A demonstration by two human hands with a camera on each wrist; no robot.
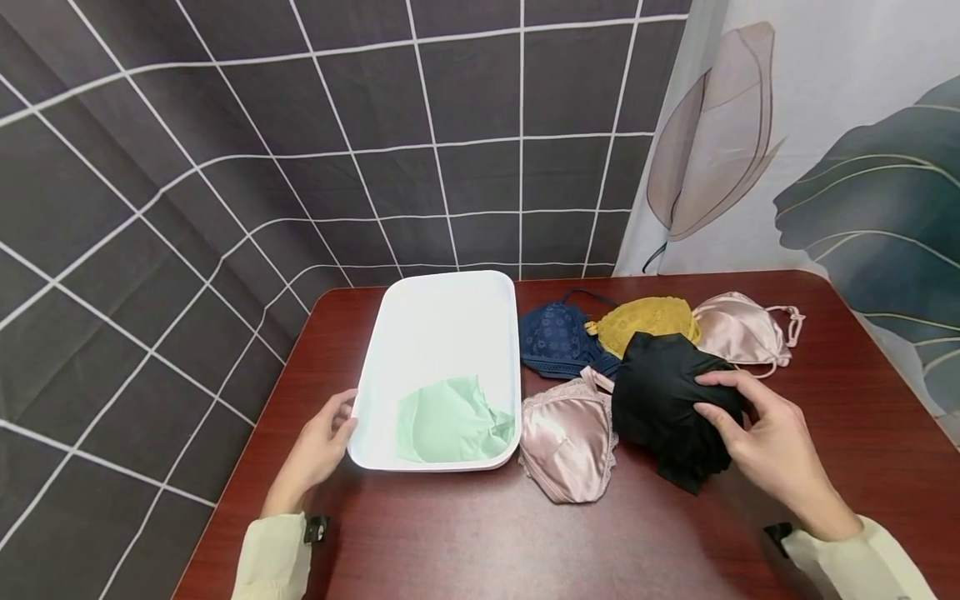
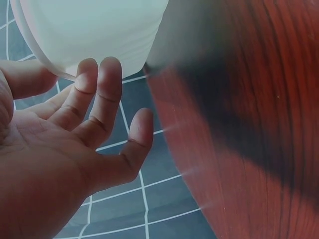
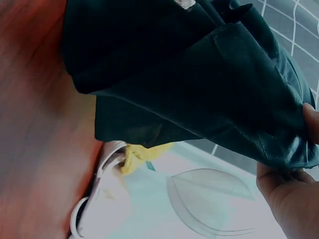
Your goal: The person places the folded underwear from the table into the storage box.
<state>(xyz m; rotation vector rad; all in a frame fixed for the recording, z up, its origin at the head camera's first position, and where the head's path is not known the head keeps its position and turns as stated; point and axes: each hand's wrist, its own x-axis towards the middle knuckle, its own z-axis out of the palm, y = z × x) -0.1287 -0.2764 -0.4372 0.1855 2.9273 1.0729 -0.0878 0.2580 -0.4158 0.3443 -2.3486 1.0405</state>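
My left hand (image 1: 321, 442) is at the left edge of a white tray (image 1: 438, 333), with the thumb at its rim and curled fingertips against its outer wall in the left wrist view. Inside the tray, near its front, lies a mint-green bra (image 1: 450, 421). My right hand (image 1: 776, 446) grips a black bra (image 1: 667, 400) between thumb and fingers, raised off the table in the right wrist view. Close to the tray's right side lies a pink satin bra (image 1: 570, 437) with lace edging, its strap partly hidden by the black bra.
Behind the black bra are a navy lace bra (image 1: 558, 333), a yellow lace bra (image 1: 648, 325) and a pale pink satin bra (image 1: 738, 329). All rest on a reddish-brown wooden table (image 1: 525, 550). A dark checked cloth (image 1: 472, 183) hangs behind and at the left.
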